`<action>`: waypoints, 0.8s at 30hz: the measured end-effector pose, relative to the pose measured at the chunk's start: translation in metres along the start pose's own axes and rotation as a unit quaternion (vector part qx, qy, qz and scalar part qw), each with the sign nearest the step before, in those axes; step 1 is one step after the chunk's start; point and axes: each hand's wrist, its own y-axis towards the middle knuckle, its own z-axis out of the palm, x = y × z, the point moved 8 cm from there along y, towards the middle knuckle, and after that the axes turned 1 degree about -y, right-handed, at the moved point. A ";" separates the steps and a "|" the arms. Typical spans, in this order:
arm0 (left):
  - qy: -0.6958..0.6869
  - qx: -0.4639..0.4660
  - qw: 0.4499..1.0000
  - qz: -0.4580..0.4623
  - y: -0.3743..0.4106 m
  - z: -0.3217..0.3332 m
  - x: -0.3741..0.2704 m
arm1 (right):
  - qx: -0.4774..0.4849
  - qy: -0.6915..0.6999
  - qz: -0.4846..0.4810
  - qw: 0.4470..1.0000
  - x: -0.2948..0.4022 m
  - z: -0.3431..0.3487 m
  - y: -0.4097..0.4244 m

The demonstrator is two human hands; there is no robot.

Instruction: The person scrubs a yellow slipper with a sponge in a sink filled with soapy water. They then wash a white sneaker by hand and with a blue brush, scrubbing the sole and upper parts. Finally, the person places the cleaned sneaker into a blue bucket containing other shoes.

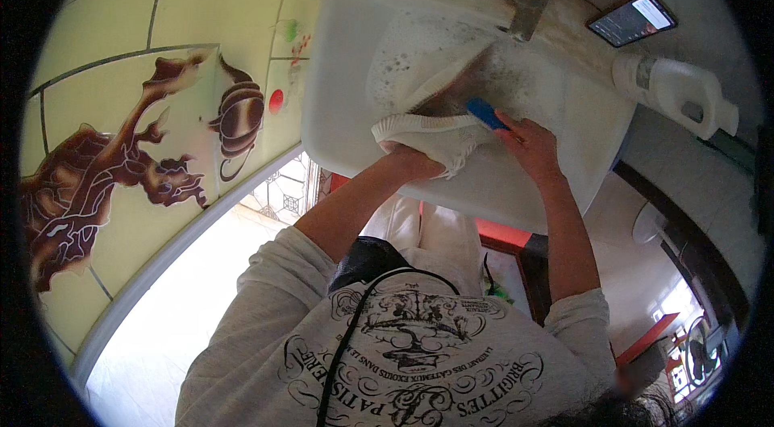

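My left hand (417, 164) grips a white sneaker (438, 135) at its opening, tilted over the near side of a white sink basin (341, 118). Part of that hand is hidden by the shoe. A ribbed pale sole edge runs along the sneaker's far side. In my right hand (532, 146) is a small blue brush (484, 112), its end close to the sole edge; whether they touch I cannot tell. Behind them a second white shoe (447, 73) rests in the basin, a brown surface showing on it. Suds and dark specks lie around it.
A metal faucet (529, 3) rises at the basin's back right. Beyond it a lit phone (632, 17) lies on the ledge, with a white plastic jug (671, 91) nearer on the right. A yellow tiled wall (115, 16) with brown decoration borders the left.
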 end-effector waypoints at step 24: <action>0.900 -0.227 0.324 0.185 -0.018 0.032 -0.036 | -0.119 0.055 0.201 0.971 -0.019 0.032 -0.015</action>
